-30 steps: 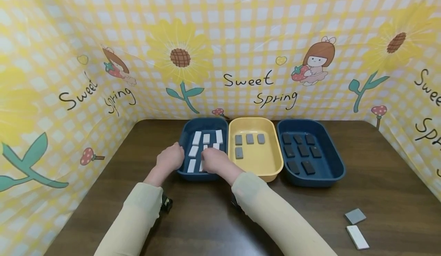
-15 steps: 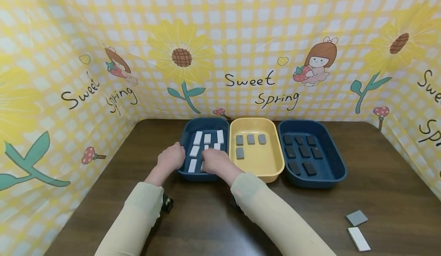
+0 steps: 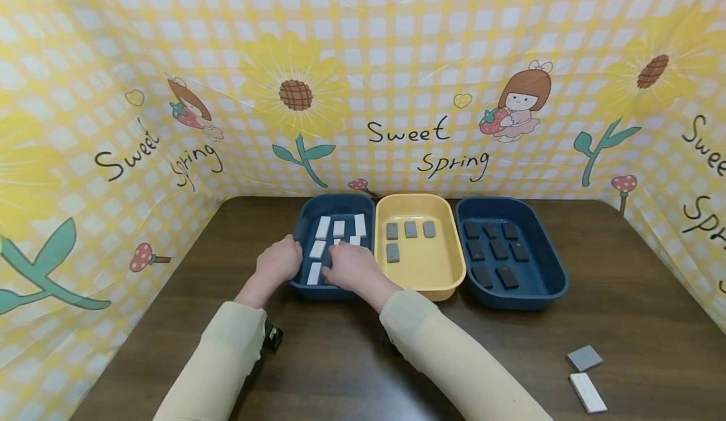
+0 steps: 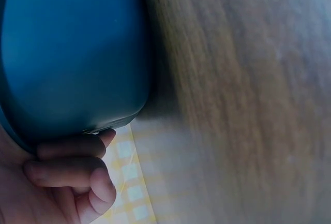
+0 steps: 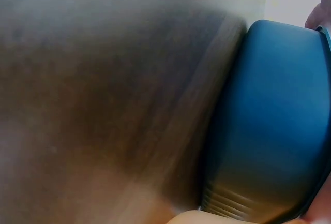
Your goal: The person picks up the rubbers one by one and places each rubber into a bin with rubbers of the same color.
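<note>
In the head view my left hand [image 3: 280,259] grips the left rim of the left blue tray [image 3: 306,291]; the left wrist view shows curled fingers [image 4: 72,171] against its outer wall. My right hand [image 3: 353,267] reaches over the right front of that tray. Its fingertips point down among white rectangular blocks, and what they hold or touch is hidden; the right wrist view shows mostly the tray's outside. Several white blocks lie in rows there, among them a front-left block [image 3: 314,273] and a far-right block [image 3: 360,225].
A yellow tray [image 3: 429,276] with several grey blocks [image 3: 392,252] adjoins on the right. Beyond it stands another blue tray [image 3: 539,295] holding several black blocks [image 3: 507,276]. A grey block [image 3: 585,358] and a white block [image 3: 588,392] lie on the brown table [image 3: 334,370].
My right hand has shifted slightly left and covers the front white block that showed beside its fingers before. My left hand stays on the tray rim.
</note>
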Demonstrator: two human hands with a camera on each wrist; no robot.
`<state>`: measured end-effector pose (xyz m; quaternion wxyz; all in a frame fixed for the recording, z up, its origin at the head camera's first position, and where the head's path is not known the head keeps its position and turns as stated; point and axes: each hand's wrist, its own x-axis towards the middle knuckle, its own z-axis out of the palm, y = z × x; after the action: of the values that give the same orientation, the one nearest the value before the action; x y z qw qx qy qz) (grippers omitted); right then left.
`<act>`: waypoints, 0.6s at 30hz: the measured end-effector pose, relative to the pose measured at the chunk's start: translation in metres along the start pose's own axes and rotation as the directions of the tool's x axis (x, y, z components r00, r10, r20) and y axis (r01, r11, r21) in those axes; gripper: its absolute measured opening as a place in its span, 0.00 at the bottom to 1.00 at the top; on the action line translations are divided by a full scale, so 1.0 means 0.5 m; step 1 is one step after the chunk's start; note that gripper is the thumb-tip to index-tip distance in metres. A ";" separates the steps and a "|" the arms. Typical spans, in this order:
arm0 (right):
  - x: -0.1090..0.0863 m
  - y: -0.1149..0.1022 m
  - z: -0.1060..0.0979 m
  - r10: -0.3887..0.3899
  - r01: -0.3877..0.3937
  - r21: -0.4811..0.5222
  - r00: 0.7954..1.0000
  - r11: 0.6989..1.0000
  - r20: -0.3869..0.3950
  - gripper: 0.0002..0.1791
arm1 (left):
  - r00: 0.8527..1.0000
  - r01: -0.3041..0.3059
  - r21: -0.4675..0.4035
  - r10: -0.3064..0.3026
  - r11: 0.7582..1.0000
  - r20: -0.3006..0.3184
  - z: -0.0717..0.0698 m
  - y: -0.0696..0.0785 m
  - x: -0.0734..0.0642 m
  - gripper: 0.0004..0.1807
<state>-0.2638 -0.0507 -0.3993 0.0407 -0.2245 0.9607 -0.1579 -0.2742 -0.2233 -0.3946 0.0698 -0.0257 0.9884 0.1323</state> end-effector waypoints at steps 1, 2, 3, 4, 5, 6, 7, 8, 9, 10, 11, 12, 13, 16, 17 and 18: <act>-0.001 0.000 0.000 -0.002 0.002 -0.006 1.000 1.000 -0.013 0.16 | 1.000 -0.001 -0.001 0.001 1.000 0.001 0.000 0.000 0.000 0.22; -0.001 0.000 0.000 -0.005 0.004 -0.012 1.000 1.000 -0.025 0.16 | 1.000 -0.001 -0.002 0.001 1.000 0.003 0.000 0.000 0.000 0.22; -0.002 0.000 0.000 -0.008 0.008 -0.017 0.999 1.000 -0.037 0.16 | 1.000 0.000 -0.002 0.000 1.000 0.003 0.001 0.000 0.001 0.22; -0.002 0.000 0.000 -0.011 0.010 -0.020 0.999 1.000 -0.049 0.16 | 1.000 0.001 -0.001 -0.001 1.000 0.003 0.001 0.000 0.001 0.22; -0.003 0.001 -0.001 -0.015 0.013 -0.026 0.998 1.000 -0.061 0.17 | 1.000 0.002 0.001 -0.002 1.000 0.004 0.001 0.000 0.002 0.22; -0.004 0.002 -0.002 -0.017 0.015 -0.028 0.997 1.000 -0.070 0.17 | 1.000 0.001 0.003 -0.001 1.000 0.002 0.001 0.000 0.002 0.22; -0.006 0.003 -0.003 -0.019 0.017 -0.030 0.997 0.999 -0.079 0.18 | 1.000 0.001 0.004 -0.001 1.000 0.002 0.001 0.000 0.002 0.23; -0.007 0.004 -0.005 -0.021 0.018 -0.033 0.996 0.999 -0.088 0.18 | 1.000 0.002 0.004 -0.002 1.000 0.002 0.001 0.000 0.002 0.23; -0.010 0.006 -0.009 -0.024 0.021 -0.035 0.995 0.999 -0.097 0.19 | 1.000 0.003 0.006 -0.003 1.000 0.002 0.001 0.000 0.002 0.23; -0.013 0.008 -0.014 -0.029 0.025 -0.035 0.994 0.999 -0.107 0.19 | 1.000 0.005 0.008 -0.005 1.000 0.001 0.001 0.001 0.001 0.24; -0.018 0.010 -0.020 -0.036 0.033 -0.030 0.992 0.999 -0.119 0.19 | 1.000 0.009 0.008 -0.009 1.000 -0.001 0.001 0.001 0.001 0.24; -0.023 0.012 -0.028 -0.043 0.041 -0.021 0.991 0.999 -0.129 0.19 | 1.000 0.011 0.009 -0.011 1.000 -0.004 0.000 0.002 0.000 0.24; -0.030 0.014 -0.037 -0.054 0.053 -0.012 0.989 0.999 -0.140 0.19 | 1.000 0.016 0.008 -0.016 1.000 -0.004 0.000 0.002 0.000 0.24; -0.061 0.025 -0.070 -0.107 0.111 0.010 0.979 0.994 -0.171 0.19 | 1.000 0.017 0.010 -0.017 1.000 -0.009 -0.001 0.003 -0.002 0.24; -0.075 0.031 -0.080 -0.129 0.132 0.008 0.975 0.991 -0.181 0.18 | 1.000 0.017 0.009 -0.017 1.000 -0.008 -0.001 0.003 -0.002 0.24; -0.089 0.038 -0.091 -0.148 0.152 0.005 0.971 0.988 -0.190 0.18 | 1.000 0.015 0.009 -0.015 1.000 -0.007 -0.001 0.004 -0.003 0.24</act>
<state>-0.2386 -0.0019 -0.3620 -0.0605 -0.2801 0.9390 -0.1902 -0.2729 -0.2217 -0.3932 0.0676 -0.0331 0.9890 0.1270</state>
